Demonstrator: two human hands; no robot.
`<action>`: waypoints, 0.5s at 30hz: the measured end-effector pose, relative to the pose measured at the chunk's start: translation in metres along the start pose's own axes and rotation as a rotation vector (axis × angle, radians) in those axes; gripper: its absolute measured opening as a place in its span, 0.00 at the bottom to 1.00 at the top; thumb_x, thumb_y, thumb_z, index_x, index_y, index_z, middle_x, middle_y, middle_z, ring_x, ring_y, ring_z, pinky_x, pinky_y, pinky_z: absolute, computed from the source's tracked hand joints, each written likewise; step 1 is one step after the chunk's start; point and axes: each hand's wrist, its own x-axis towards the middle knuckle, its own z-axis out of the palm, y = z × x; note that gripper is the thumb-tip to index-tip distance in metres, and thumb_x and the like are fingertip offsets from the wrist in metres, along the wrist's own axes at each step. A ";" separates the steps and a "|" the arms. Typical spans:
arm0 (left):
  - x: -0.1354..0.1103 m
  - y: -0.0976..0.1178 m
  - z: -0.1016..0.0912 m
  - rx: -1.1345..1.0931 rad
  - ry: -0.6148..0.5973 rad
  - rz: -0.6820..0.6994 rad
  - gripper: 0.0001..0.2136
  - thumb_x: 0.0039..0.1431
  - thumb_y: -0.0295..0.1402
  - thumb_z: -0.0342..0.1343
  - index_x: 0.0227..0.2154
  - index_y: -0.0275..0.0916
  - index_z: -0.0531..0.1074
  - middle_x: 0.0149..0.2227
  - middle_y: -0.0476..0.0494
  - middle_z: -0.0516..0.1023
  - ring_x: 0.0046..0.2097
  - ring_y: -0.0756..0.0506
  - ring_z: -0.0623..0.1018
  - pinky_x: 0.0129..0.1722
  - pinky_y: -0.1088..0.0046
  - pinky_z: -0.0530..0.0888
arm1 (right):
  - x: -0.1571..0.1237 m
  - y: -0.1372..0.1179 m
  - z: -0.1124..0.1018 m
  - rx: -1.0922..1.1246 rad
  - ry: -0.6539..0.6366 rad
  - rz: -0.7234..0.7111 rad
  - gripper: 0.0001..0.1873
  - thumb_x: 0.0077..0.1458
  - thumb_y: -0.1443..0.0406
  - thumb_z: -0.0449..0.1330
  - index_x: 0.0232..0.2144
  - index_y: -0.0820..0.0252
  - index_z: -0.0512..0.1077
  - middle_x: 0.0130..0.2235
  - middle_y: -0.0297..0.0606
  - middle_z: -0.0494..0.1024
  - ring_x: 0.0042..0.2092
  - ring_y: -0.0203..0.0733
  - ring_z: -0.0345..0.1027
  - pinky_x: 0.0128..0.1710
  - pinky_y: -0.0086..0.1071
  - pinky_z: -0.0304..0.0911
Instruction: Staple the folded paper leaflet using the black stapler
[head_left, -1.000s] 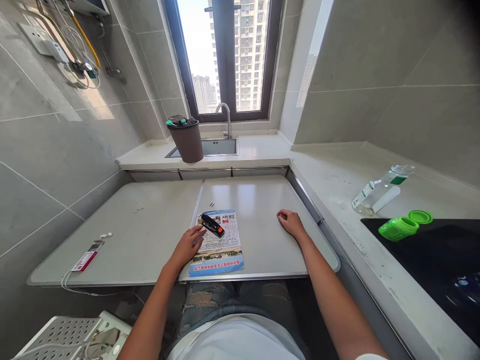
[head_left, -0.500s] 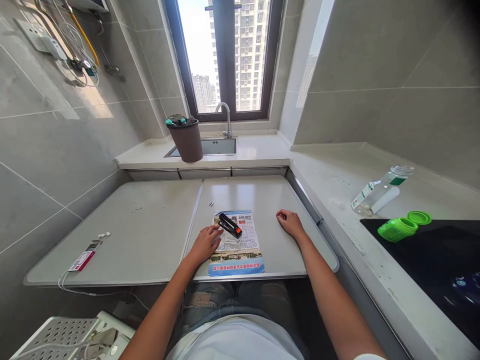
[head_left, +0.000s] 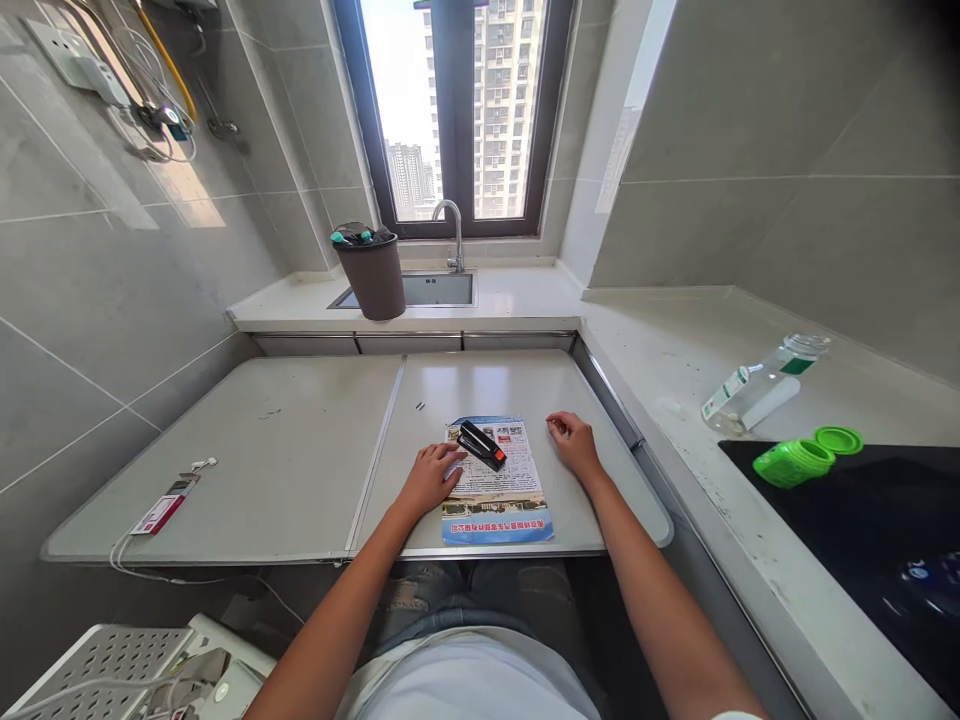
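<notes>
A black stapler (head_left: 482,444) with an orange-red end lies slantwise on a printed leaflet (head_left: 496,505) with blue borders. My left hand (head_left: 433,476) rests flat over the leaflet's left edge, fingers stretched out and apart, their tips close beside the stapler. To the right of the leaflet, my right hand (head_left: 573,446) is above the table with its fingers curled and drawn together. Whatever may be between those fingertips is too small to make out. Two tiny strips that look like staples (head_left: 420,406) lie on the table beyond the leaflet.
The pale folding table (head_left: 300,430) carries a red-and-white box (head_left: 160,512) with a white cable at left. A brown bin (head_left: 373,282) stands by the sink (head_left: 442,291). On the right counter are a clear jar (head_left: 757,390), an open green bottle (head_left: 795,462) and a black cooktop (head_left: 862,540).
The leaflet and the stapler on it have shifted to the right, along with my left hand. My right hand has moved slightly left, and its fingers have loosened a little.
</notes>
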 end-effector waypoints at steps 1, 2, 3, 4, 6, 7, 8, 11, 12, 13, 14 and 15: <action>0.000 -0.001 0.000 -0.003 0.000 -0.001 0.17 0.68 0.34 0.53 0.57 0.49 0.74 0.59 0.40 0.75 0.60 0.38 0.73 0.60 0.52 0.69 | 0.000 -0.011 0.002 0.045 -0.034 -0.022 0.13 0.62 0.58 0.55 0.39 0.58 0.77 0.36 0.41 0.79 0.36 0.44 0.69 0.41 0.37 0.65; 0.001 -0.001 0.001 -0.007 0.001 0.001 0.17 0.69 0.34 0.52 0.57 0.48 0.75 0.59 0.40 0.75 0.60 0.38 0.73 0.60 0.52 0.69 | 0.000 -0.023 0.006 0.092 -0.109 -0.063 0.14 0.64 0.57 0.55 0.40 0.57 0.77 0.37 0.40 0.79 0.37 0.44 0.69 0.41 0.36 0.65; 0.001 -0.001 0.001 -0.012 0.002 0.006 0.16 0.69 0.33 0.52 0.57 0.48 0.75 0.59 0.40 0.75 0.60 0.38 0.73 0.60 0.52 0.69 | 0.000 -0.035 0.010 0.138 -0.210 -0.119 0.14 0.65 0.56 0.55 0.43 0.56 0.77 0.40 0.40 0.79 0.39 0.44 0.70 0.41 0.36 0.66; 0.001 -0.001 0.002 -0.019 0.004 0.012 0.16 0.69 0.33 0.52 0.57 0.47 0.74 0.59 0.40 0.75 0.60 0.38 0.73 0.60 0.52 0.69 | -0.002 -0.047 0.016 0.174 -0.303 -0.177 0.15 0.66 0.56 0.55 0.48 0.55 0.75 0.43 0.40 0.79 0.41 0.44 0.70 0.43 0.37 0.66; 0.001 -0.002 0.003 -0.036 0.012 0.008 0.17 0.68 0.33 0.53 0.58 0.46 0.72 0.59 0.39 0.75 0.61 0.37 0.73 0.61 0.52 0.69 | -0.007 -0.068 0.029 0.187 -0.417 -0.276 0.19 0.62 0.55 0.62 0.53 0.53 0.72 0.48 0.40 0.77 0.46 0.46 0.70 0.49 0.39 0.67; 0.001 -0.002 0.003 -0.047 0.021 -0.004 0.19 0.68 0.33 0.54 0.60 0.45 0.71 0.59 0.39 0.75 0.61 0.37 0.73 0.62 0.52 0.68 | -0.011 -0.076 0.036 0.170 -0.440 -0.304 0.23 0.58 0.54 0.66 0.54 0.52 0.71 0.50 0.41 0.76 0.50 0.48 0.70 0.52 0.41 0.67; 0.001 -0.003 0.003 -0.059 0.030 -0.021 0.20 0.67 0.33 0.54 0.61 0.44 0.68 0.60 0.38 0.74 0.61 0.37 0.73 0.62 0.52 0.68 | -0.015 -0.081 0.043 0.152 -0.446 -0.312 0.26 0.56 0.55 0.68 0.55 0.52 0.70 0.52 0.41 0.75 0.52 0.50 0.69 0.53 0.42 0.66; 0.000 -0.005 0.004 -0.093 0.047 -0.069 0.24 0.65 0.33 0.57 0.63 0.42 0.63 0.60 0.37 0.73 0.61 0.37 0.73 0.62 0.52 0.69 | -0.027 -0.083 0.058 0.136 -0.408 -0.255 0.29 0.56 0.61 0.67 0.59 0.51 0.67 0.54 0.42 0.74 0.54 0.50 0.69 0.54 0.44 0.67; 0.000 -0.006 0.004 -0.103 0.045 -0.078 0.25 0.64 0.33 0.58 0.63 0.42 0.63 0.60 0.36 0.73 0.61 0.37 0.73 0.61 0.53 0.69 | -0.030 -0.081 0.061 0.139 -0.399 -0.237 0.30 0.57 0.63 0.65 0.61 0.51 0.65 0.54 0.42 0.74 0.54 0.50 0.70 0.54 0.44 0.67; 0.000 -0.007 0.004 -0.110 0.041 -0.083 0.25 0.64 0.34 0.58 0.63 0.42 0.62 0.60 0.37 0.73 0.61 0.37 0.73 0.62 0.53 0.69 | -0.032 -0.078 0.063 0.142 -0.397 -0.228 0.31 0.57 0.65 0.64 0.62 0.51 0.64 0.55 0.42 0.74 0.54 0.50 0.70 0.55 0.44 0.67; 0.000 -0.007 0.005 -0.115 0.036 -0.085 0.25 0.64 0.34 0.58 0.63 0.42 0.63 0.60 0.37 0.73 0.61 0.37 0.73 0.62 0.53 0.69 | -0.033 -0.075 0.064 0.144 -0.401 -0.226 0.32 0.57 0.65 0.64 0.63 0.51 0.64 0.56 0.42 0.74 0.55 0.50 0.70 0.55 0.44 0.67; 0.000 -0.007 0.005 -0.117 0.030 -0.085 0.24 0.65 0.34 0.58 0.62 0.42 0.63 0.60 0.37 0.73 0.61 0.37 0.73 0.62 0.53 0.69 | -0.034 -0.072 0.065 0.143 -0.405 -0.227 0.33 0.57 0.65 0.65 0.63 0.51 0.64 0.57 0.42 0.74 0.56 0.50 0.70 0.56 0.45 0.66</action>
